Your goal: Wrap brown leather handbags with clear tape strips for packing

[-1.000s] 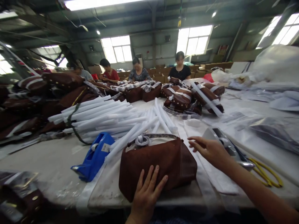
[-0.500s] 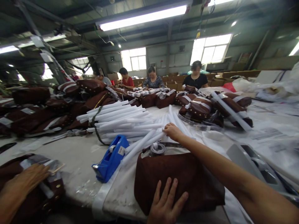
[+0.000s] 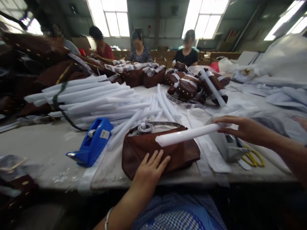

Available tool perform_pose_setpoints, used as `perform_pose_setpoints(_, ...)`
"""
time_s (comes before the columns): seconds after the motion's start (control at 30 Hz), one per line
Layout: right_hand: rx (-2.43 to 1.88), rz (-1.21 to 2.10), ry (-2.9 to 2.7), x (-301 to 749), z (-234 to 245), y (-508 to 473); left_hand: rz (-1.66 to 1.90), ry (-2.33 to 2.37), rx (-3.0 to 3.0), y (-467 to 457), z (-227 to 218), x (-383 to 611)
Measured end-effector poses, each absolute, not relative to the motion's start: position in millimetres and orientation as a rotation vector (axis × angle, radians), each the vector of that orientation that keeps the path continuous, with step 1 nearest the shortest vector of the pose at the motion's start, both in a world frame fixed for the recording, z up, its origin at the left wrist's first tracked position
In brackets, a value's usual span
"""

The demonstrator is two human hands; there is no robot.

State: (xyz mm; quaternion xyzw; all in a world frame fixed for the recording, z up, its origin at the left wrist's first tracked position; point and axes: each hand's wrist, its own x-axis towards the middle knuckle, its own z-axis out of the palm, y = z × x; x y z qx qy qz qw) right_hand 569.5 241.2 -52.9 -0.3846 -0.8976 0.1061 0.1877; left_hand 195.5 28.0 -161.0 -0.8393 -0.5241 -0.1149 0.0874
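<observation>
A brown handbag (image 3: 136, 150) lies on the worktable in front of me, its strap coiled and wrapped at the top. My left hand (image 3: 150, 169) rests flat on the bag's front with the fingers spread. Between the thumb and fingers of my right hand (image 3: 237, 126) is one end of a white rolled tube (image 3: 187, 134), which slants across above the bag's upper right side. A pile of similar white tubes (image 3: 96, 99) lies behind the bag, with a dark green strap across it. The blue tape dispenser (image 3: 93, 143) stands left of the bag.
A grey tape dispenser (image 3: 229, 148) and yellow-handled scissors (image 3: 255, 156) sit at right. Brown bags (image 3: 187, 84) are heaped at the back and left. Several people work across the table (image 3: 55, 153). Part of another person's hand (image 3: 301, 122) shows at the right edge.
My right hand has moved from the pile to the right, bringing a white tube with it. My left hand stays on the bag. The view has tilted down, and the co-worker's hand at left is gone.
</observation>
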Motion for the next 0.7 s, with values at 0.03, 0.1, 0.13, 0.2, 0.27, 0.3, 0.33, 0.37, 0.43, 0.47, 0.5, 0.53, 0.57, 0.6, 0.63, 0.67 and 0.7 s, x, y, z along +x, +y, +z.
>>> perform_pose_setpoints(0.03,-1.084,0.394,-2.545,579.7,-55.1,218.8,-0.318,-1.573,-2.52,30.4,-157.5,194.5)
perform_pose_setpoints(0.1,-1.089,0.566,-2.596,588.2,-63.3,172.7,-0.283,-1.568,-2.551,35.0,-153.0,192.6)
perform_pose_setpoints(0.13,-1.095,0.628,-2.609,587.2,-69.8,150.7,-0.271,-1.557,-2.566,36.7,-151.4,191.5)
perform_pose_setpoints(0.2,-1.113,0.654,-2.604,577.4,-87.4,112.9,-0.241,-1.524,-2.611,39.2,-148.7,188.7)
perform_pose_setpoints(0.27,-1.128,0.579,-2.565,561.2,-109.1,86.5,-0.211,-1.502,-2.661,41.0,-145.3,185.1)
perform_pose_setpoints(0.3,-1.126,0.519,-2.543,552.2,-120.2,77.8,-0.198,-1.506,-2.684,41.9,-143.2,183.1)
perform_pose_setpoints(0.33,-1.114,0.455,-2.528,543.3,-130.9,71.8,-0.189,-1.519,-2.706,42.7,-140.8,181.0)
perform_pose_setpoints(0.37,-1.095,0.39,-2.518,535.1,-140.7,67.9,-0.187,-1.537,-2.726,43.5,-138.1,179.0)
perform_pose_setpoints(0.43,-1.052,0.275,-2.512,521.3,-156.4,64.6,-0.193,-1.571,-2.771,45.1,-132.1,175.0)
perform_pose_setpoints(0.47,-1.036,0.231,-2.512,516.2,-161.8,64.2,-0.194,-1.579,-2.797,46.0,-129.1,173.2)
perform_pose_setpoints(0.5,-1.029,0.195,-2.51,512.2,-165.3,64.3,-0.191,-1.579,-2.826,46.9,-126.0,171.4)
perform_pose_setpoints(0.53,-1.024,0.167,-2.506,509.4,-167.1,64.4,-0.183,-1.576,-2.852,47.9,-123.0,169.8)
perform_pose_setpoints(0.57,-1.021,0.145,-2.506,507.7,-167.2,64.4,-0.168,-1.575,-2.876,49.1,-120.0,168.4)
perform_pose_setpoints(0.6,-1.018,0.126,-2.508,507.2,-165.9,64.2,-0.151,-1.579,-2.894,50.4,-117.0,167.0)
perform_pose_setpoints(0.63,-1.014,0.109,-2.513,507.7,-163.4,63.7,-0.132,-1.588,-2.909,51.9,-113.9,165.8)
perform_pose_setpoints(0.67,-1.013,0.09,-2.52,509.1,-160.1,62.8,-0.114,-1.598,-2.92,53.5,-110.9,164.6)
perform_pose_setpoints(0.7,-1.015,0.07,-2.529,511.1,-156.5,61.6,-0.093,-1.606,-2.934,55.1,-108.0,163.5)
